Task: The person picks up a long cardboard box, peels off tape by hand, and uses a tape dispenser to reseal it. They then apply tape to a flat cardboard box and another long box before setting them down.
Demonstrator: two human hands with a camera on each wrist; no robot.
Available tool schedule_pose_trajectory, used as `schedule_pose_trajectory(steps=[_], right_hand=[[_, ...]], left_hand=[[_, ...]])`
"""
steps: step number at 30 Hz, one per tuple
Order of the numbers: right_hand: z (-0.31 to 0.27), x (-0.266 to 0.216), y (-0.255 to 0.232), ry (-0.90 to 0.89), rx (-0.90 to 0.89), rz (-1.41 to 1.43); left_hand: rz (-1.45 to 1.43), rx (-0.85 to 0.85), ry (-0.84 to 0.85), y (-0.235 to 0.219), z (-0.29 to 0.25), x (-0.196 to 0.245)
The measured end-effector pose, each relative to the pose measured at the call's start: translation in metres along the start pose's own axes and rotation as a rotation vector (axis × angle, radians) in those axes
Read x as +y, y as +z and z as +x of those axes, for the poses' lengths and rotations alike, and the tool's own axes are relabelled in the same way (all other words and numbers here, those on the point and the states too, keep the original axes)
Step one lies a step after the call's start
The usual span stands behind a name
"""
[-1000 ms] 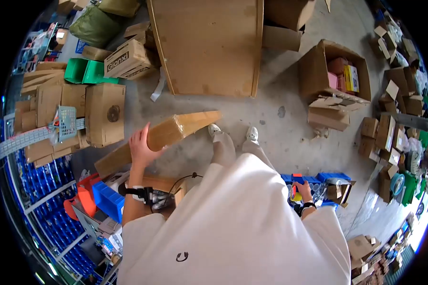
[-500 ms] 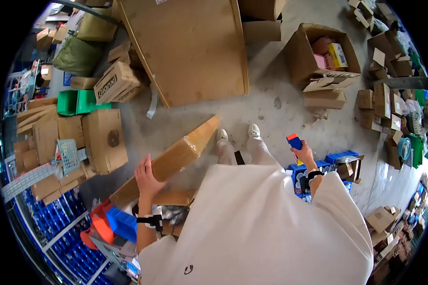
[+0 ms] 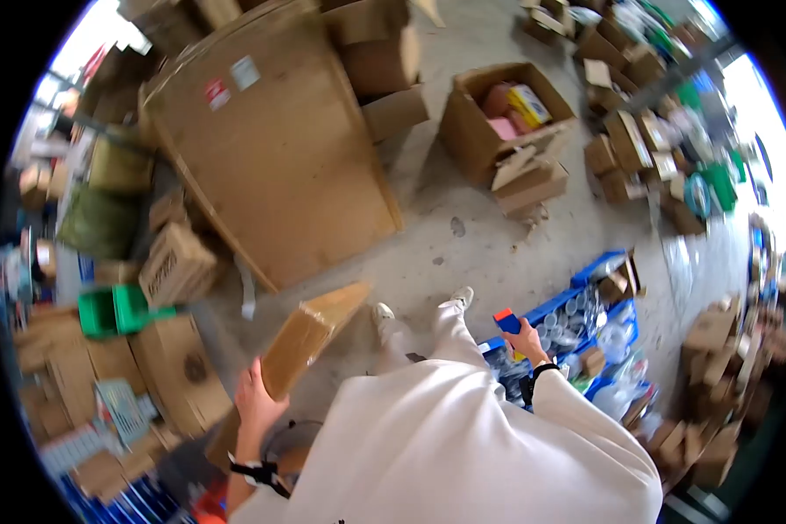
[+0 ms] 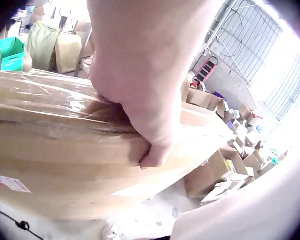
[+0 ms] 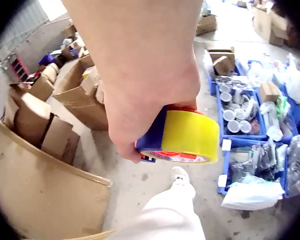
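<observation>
My left hand (image 3: 256, 406) grips the edge of a long, flat cardboard box (image 3: 304, 345) at the person's left side. In the left wrist view the thumb lies over the near face of the box (image 4: 65, 160), and the other fingers are mostly hidden behind the hand. Clear tape shines along its top edge. My right hand (image 3: 527, 339) holds a tape dispenser (image 3: 506, 321) out in front of the right hip. The right wrist view shows its blue body and a wide yellow roll of tape (image 5: 190, 135).
Blue bins (image 5: 242, 112) with cups and bagged goods stand at the right. A large flat carton (image 3: 275, 148) lies ahead on the floor, with an open box (image 3: 467, 127) of pink and yellow items beyond. Stacked cartons (image 3: 179, 362) and a green bin (image 3: 113, 310) are at left.
The view has turned right, so the surroundings swing left and tilt. The right hand has come up and forward from the blue bins with the tape dispenser. The left hand keeps its hold on the box.
</observation>
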State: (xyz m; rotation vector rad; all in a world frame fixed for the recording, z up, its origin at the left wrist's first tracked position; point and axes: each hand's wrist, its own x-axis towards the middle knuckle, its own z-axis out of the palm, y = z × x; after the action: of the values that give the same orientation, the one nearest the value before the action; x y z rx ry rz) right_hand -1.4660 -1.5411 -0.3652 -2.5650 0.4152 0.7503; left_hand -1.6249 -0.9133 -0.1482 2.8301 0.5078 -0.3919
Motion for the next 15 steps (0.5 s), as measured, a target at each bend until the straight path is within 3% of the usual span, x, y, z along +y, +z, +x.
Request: schedule_pose_trajectory(steps=[3, 7, 15], right_hand=[[-0.052, 0.023, 0.012, 0.232, -0.055, 0.082], [-0.093, 0.062, 0.030, 0.402, -0.104, 0.214], [-0.117, 0.123, 0.051, 0.569, 0.057, 0.480]], left_hand=[[0.032, -0.019, 0.042, 0.004, 0.000, 0.010], [0.060, -0.003, 0.099, -0.002, 0.014, 0.075], [0.191, -0.056, 0.086, -0.031, 0.019, 0.201]])
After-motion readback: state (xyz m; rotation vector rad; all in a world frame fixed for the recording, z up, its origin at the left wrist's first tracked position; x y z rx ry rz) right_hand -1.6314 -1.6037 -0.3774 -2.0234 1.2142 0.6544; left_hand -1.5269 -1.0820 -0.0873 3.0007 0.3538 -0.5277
